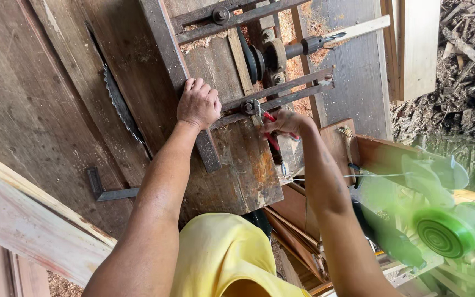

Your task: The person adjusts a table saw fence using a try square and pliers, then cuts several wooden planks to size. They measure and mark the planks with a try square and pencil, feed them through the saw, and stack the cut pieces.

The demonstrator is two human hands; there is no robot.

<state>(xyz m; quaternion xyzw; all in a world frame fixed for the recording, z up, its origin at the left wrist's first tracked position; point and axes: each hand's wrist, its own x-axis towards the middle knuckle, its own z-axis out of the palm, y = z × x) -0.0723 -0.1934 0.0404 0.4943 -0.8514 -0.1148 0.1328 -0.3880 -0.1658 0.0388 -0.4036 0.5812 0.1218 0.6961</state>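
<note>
My left hand rests flat on a rusty metal rail of a wooden saw table, fingers curled over its edge. My right hand grips red-handled pliers, whose jaws sit at a bolt and washer on a pair of metal bars. Just beyond the bars are a dark pulley and a shaft with a drill bit.
A circular saw blade stands up through a slot in the table, left of my left hand. A metal square lies near a pale plank. A green fan spins at lower right. Wood scraps are piled at right.
</note>
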